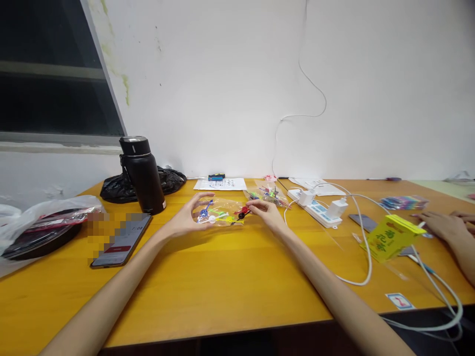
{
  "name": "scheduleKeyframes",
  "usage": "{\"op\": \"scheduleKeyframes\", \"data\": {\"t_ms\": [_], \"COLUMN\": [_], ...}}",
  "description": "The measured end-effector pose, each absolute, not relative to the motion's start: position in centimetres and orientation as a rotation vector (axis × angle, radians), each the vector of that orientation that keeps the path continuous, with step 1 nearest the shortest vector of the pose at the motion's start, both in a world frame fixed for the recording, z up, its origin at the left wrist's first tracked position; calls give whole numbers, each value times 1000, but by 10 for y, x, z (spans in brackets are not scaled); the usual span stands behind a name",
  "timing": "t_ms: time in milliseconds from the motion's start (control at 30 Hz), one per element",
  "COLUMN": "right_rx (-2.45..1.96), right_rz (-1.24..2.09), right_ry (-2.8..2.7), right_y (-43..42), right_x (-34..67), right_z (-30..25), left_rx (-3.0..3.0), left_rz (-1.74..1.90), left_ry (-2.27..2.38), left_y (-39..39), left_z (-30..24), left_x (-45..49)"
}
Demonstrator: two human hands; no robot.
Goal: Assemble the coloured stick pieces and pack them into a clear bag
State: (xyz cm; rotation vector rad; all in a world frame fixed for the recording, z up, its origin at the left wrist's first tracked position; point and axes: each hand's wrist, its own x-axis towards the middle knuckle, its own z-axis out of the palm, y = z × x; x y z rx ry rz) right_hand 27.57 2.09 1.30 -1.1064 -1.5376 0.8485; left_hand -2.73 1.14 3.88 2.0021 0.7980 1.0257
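Note:
A clear plastic bag [222, 206] with small blue, white, green, yellow and red plastic pieces lies in front of me at mid-table. My left hand [184, 216] curls around the bag's left end, fingers above and thumb below. At its right end, my right hand [265, 212] pinches a small black plastic piece [242, 215] with a round head, close against a red one [245, 209]. Whether that piece is inside the bag or out of it, I cannot tell. Just behind sits a second clear bag [269, 192] of similar coloured pieces.
Left stand a black flask [143, 173], a phone [124, 242] and a bagged black round container [44, 235]. Right are a white power strip [315, 210] with looping cables, a yellow box [393, 237] and another person's hand [443, 227]. A screwdriver [216, 176] lies by the wall.

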Motion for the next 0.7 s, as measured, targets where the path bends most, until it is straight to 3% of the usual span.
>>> {"op": "scheduleKeyframes", "data": {"t_ms": [467,600,700], "right_rx": [-1306,-1140,-958], "right_rz": [526,378,481], "right_ry": [-1925,-2012,-2059], "right_y": [17,7,-1], "right_x": [275,269,262], "right_z": [-2,8,19], "left_rx": [1943,1937,1924], "left_rz": [884,908,947], "left_ry": [757,722,676], "left_y": [21,21,20], "left_z": [50,53,53], "left_x": [-61,-61,-56]}}
